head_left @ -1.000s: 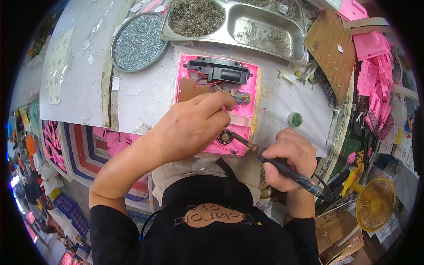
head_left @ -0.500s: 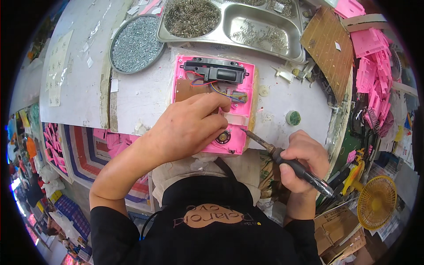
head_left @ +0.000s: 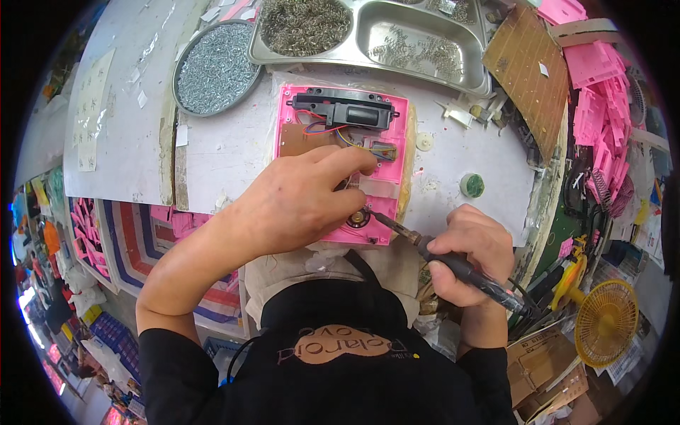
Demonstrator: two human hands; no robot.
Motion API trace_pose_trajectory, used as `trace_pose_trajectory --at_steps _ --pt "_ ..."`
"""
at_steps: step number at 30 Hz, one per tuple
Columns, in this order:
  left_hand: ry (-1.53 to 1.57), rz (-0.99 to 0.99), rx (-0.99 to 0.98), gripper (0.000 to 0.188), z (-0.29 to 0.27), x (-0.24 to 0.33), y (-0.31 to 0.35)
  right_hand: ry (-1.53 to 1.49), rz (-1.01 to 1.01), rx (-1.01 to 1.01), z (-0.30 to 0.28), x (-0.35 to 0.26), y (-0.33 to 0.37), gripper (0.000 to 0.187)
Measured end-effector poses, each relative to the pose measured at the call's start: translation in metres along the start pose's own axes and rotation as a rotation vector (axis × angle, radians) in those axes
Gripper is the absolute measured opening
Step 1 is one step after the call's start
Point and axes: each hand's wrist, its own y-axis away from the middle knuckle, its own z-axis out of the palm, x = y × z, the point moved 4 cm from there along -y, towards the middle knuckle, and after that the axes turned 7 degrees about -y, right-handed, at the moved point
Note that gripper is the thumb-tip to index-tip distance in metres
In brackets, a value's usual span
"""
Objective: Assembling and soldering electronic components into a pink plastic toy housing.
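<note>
A pink plastic housing [head_left: 401, 131] lies in front of me near the table's front edge. Inside it are a black plastic mechanism [head_left: 361, 115], a brown circuit board [head_left: 299, 139], thin coloured wires and a small round speaker [head_left: 359, 217]. My left hand [head_left: 287, 198] rests over the housing's middle, fingers bent and closed; whatever they pinch is hidden beneath them. In my right hand [head_left: 478, 248] is a soldering iron [head_left: 496, 289], held by its dark handle. Its tip points left, beside the speaker and just below my left fingertips.
Behind the housing stand a round tray of screws [head_left: 216, 71] and a metal compartment tray [head_left: 418, 79] with small springs. To the right are a small green round tub [head_left: 472, 185], a brown board [head_left: 528, 71], piled pink parts [head_left: 598, 106] and a yellow fan [head_left: 607, 322].
My right hand has moved left with the soldering iron, bringing its tip from the housing's right edge to beside the speaker. My left hand has shifted slightly but stays over the housing.
</note>
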Motion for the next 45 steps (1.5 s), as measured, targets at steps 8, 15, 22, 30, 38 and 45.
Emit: trace_pose_trajectory --at_steps 8,15,22,30,38,45 --pt "-0.066 0.068 -0.021 0.015 0.0 0.0 -0.001 0.015 0.072 -0.01 0.0 -0.004 -0.009 0.024" --pt "-0.108 0.088 -0.057 0.013 -0.001 0.005 -0.004 0.018 0.094 -0.003 0.0 -0.005 -0.01 0.025" --pt "-0.119 0.101 -0.063 0.011 -0.003 0.004 -0.003 -0.047 0.082 0.107 -0.02 -0.009 0.008 0.022" --pt "-0.12 0.117 -0.092 0.01 -0.005 0.001 -0.004 -0.262 0.206 0.853 -0.156 -0.008 0.152 0.03" --pt "-0.205 0.132 0.026 0.023 0.0 0.014 -0.005 0.071 0.004 1.514 -0.277 -0.049 0.212 0.009" --pt "-0.218 0.136 0.093 0.028 0.002 0.015 0.003 0.258 0.183 1.404 -0.309 -0.015 0.186 0.004"
